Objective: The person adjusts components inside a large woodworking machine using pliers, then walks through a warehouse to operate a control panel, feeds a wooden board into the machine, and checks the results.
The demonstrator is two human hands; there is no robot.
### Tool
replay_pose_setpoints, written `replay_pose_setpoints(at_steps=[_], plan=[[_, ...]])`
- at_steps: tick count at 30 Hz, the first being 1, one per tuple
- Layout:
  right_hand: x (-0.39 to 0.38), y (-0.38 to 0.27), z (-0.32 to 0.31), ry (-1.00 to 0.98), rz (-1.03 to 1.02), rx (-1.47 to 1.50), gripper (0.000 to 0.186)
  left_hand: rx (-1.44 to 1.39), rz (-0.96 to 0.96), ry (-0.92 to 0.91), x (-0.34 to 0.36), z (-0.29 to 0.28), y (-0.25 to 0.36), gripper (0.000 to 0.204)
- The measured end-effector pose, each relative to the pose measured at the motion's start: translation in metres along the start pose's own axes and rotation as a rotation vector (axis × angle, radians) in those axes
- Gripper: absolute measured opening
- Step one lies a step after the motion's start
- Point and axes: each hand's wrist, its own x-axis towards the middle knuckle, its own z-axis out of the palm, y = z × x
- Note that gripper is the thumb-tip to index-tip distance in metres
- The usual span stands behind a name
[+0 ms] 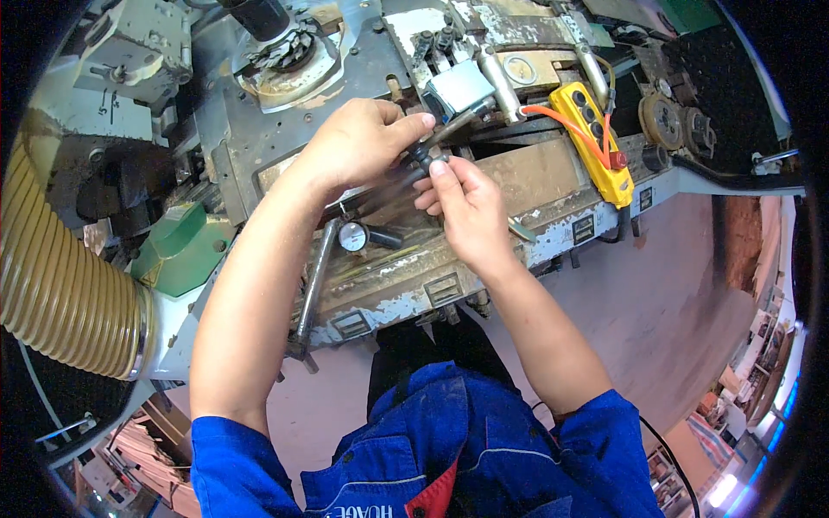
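Both my hands meet over the middle of a worn metal machine. My left hand [363, 142] is closed, thumb laid forward and fingers curled out of sight; what it holds is hidden. Between the hands is a dark metal fitting [420, 156] with a rounded end. My right hand [471, 211] is closed on this fitting, thumb and index finger pinching it; its other fingers are curled and a little blurred. Just beyond them, a bent metal rod [462, 123] runs up to the right. Below the hands are a small round dial gauge [352, 236] and a long metal bar [318, 281].
A toothed cutter head [289, 53] stands at the far left. To the right lies a yellow push-button control box [591, 142] with an orange cable. A wide ribbed hose [69, 268] and a green guard [180, 248] are at the left. The machine's front edge [445, 289] crosses before me.
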Motion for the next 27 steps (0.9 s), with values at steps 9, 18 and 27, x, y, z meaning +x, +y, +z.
replay_pose_setpoints(at_steps=[9,18,27], plan=[[0.006,0.004,0.009,0.038,0.033,0.067,0.033,0.186,0.065,-0.008,0.004,0.001,0.008,0.04],[0.004,0.003,0.016,0.085,0.029,0.073,0.035,0.113,0.132,-0.015,0.001,0.003,0.001,0.034],[0.004,0.001,0.017,0.108,0.04,0.065,0.036,0.014,0.268,-0.067,0.001,0.002,-0.01,0.03]])
